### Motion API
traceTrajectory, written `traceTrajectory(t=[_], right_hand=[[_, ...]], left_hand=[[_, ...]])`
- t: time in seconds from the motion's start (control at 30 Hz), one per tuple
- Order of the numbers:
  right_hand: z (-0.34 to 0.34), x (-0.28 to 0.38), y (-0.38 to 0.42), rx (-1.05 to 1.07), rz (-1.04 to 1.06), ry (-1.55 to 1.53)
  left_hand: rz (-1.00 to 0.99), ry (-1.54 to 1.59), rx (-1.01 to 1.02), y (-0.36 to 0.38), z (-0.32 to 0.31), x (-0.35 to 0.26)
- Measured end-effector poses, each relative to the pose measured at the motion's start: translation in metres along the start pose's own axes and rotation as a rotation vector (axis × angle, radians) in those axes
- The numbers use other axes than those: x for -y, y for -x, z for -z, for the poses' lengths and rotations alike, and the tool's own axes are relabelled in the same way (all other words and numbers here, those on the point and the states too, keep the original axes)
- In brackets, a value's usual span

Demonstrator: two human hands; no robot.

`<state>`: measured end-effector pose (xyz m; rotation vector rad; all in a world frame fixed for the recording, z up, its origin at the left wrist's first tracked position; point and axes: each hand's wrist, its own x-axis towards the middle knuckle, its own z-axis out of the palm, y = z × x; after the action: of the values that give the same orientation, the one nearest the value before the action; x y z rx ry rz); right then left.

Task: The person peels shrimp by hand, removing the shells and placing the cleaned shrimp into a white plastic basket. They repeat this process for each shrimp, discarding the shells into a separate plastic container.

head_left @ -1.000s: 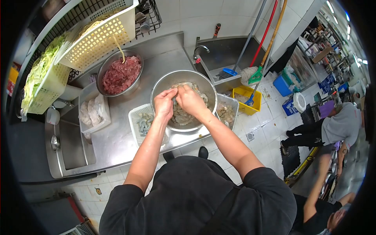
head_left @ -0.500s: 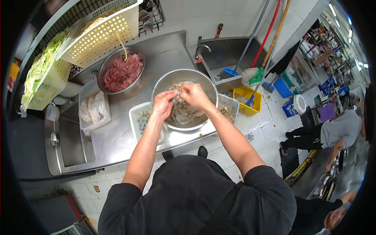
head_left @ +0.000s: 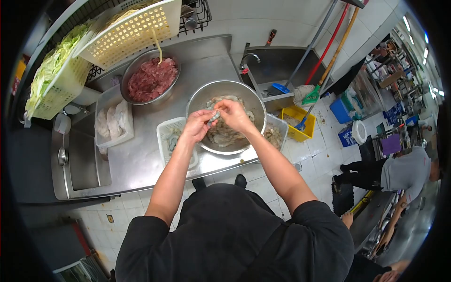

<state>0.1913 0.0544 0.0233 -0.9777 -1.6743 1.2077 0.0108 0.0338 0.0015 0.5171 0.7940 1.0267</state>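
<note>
I've got both hands over the steel bowl [head_left: 203, 96]: left hand [head_left: 196, 126] and right hand [head_left: 232, 115] pinch one grey shrimp [head_left: 214, 116] between fingertips, at the bowl's centre. Their knuckles hide most of it. A white basket [head_left: 165, 136] sits at the bowl's nine o'clock, its contents blurred.

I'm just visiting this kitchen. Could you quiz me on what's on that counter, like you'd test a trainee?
1. True or false: both hands hold one shrimp above the steel bowl.
2. What fills the bowl behind the small white basket? A) noodles B) red minced meat C) water
3. Which hand is nearer the white basket?

Key: 1 true; 2 B; 3 the left hand, not the right hand.
</note>
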Motion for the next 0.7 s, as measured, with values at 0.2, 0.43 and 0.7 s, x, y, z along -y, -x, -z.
traceTrajectory(t=[0.2,0.43,0.7], right_hand=[[-0.041,0.025,0.002,-0.029,-0.309,-0.170],[-0.098,0.020,-0.018,0.086,-0.308,-0.393],[-0.120,0.005,-0.015,0.181,-0.240,-0.286]], left_hand=[[-0.448,-0.414,-0.395,0.018,-0.001,-0.008],[-0.739,-0.588,-0.520,0.069,0.022,-0.026],[-0.782,-0.604,-0.611,0.079,0.063,-0.041]])
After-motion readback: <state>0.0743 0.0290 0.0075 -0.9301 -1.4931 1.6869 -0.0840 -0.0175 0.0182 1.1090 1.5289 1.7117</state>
